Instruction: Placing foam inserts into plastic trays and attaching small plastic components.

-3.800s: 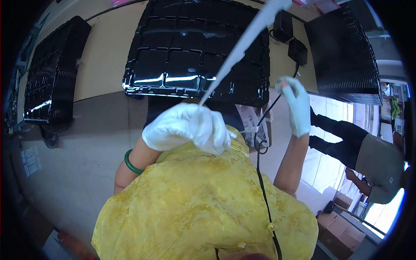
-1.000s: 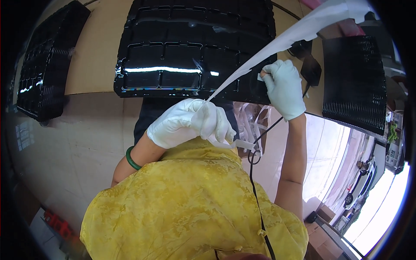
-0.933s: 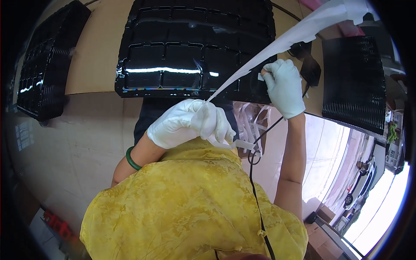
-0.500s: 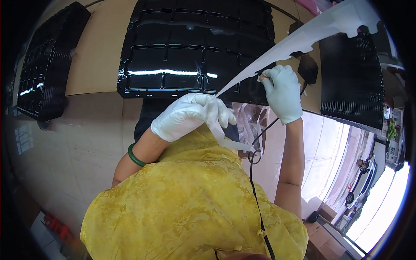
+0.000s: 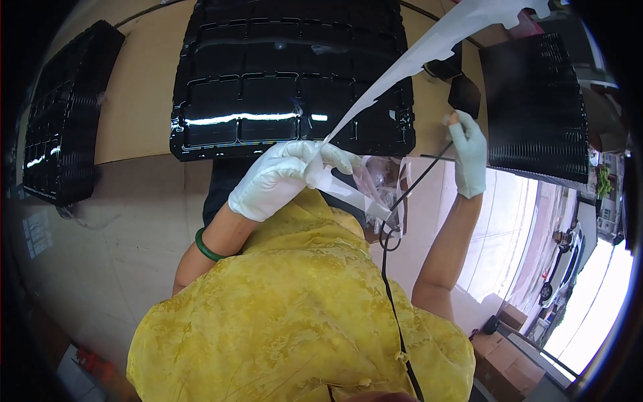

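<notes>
Left hand [image 5: 278,177] has its grip closed on a long white strip [image 5: 402,72], which slants up across the black moulded tray [image 5: 268,90] and hides part of its right side. Right hand [image 5: 470,154] has moved off the tray's right edge, where half a second ago it held a small white piece; a white patch [image 5: 392,114] now shows there. Its fingertips are bunched; whether they hold anything, I cannot tell. Black cable [image 5: 429,167] passes beside it, near a dark box [image 5: 465,95]. Black stacks [image 5: 536,107] flank the tray on the tabletop [image 5: 137,100].
</notes>
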`<state>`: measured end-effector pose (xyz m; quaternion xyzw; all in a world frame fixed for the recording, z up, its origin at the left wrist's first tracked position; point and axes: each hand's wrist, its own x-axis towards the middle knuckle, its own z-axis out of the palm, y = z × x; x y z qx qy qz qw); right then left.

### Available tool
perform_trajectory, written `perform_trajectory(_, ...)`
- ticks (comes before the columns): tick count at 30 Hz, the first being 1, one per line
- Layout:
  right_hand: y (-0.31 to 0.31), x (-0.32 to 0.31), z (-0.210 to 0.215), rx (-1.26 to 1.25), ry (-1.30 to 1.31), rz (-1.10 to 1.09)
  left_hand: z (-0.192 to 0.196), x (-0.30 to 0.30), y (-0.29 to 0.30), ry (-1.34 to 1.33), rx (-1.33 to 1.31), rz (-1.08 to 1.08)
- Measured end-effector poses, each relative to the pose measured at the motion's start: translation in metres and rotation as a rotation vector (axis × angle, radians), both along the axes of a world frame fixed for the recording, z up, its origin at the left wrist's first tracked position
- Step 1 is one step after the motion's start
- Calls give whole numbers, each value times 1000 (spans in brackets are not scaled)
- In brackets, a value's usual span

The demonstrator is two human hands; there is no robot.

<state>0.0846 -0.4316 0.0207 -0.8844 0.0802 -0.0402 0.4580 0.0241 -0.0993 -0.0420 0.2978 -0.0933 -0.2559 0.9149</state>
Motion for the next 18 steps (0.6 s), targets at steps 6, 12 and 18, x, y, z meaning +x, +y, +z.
perform_trajectory(6, -6, -38, 26, 147, 16, 9, 7, 3, 0, -43, 12, -18)
perform_trajectory(12, 45, -15, 15, -583, -336, 384, 10, 0, 1, -6, -26, -12)
perform_trajectory(18, 64, -1, 2, -776, -332, 444, 7, 3, 2, -45, -76, -22)
